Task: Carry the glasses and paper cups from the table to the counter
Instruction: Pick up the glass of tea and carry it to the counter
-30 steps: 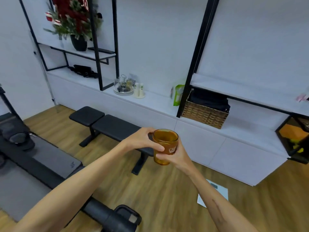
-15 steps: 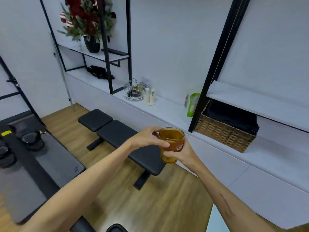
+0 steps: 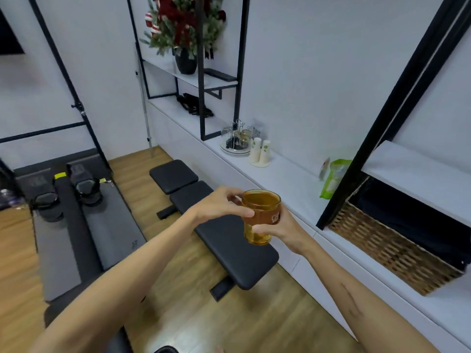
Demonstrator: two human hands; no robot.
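Note:
An amber glass (image 3: 260,217) with a brown band is held upright in front of me, over the end of a black bench. My left hand (image 3: 221,206) grips its rim and upper side. My right hand (image 3: 283,229) wraps its lower part from the right. On the long white counter (image 3: 293,174) stand two stacks of paper cups (image 3: 260,151) on a small dish. Behind them a round tray (image 3: 235,146) carries several clear glasses on a rack.
A black padded bench (image 3: 219,225) stands on the wood floor between me and the counter. A wicker basket (image 3: 392,248) and a green packet (image 3: 334,178) sit on the counter at right. Black shelf frames rise from it. Exercise gear and mats (image 3: 76,212) lie left.
The view has swung left and closer to the counter. The tray and paper cups now appear nearer. Both hands keep the same hold on the amber glass.

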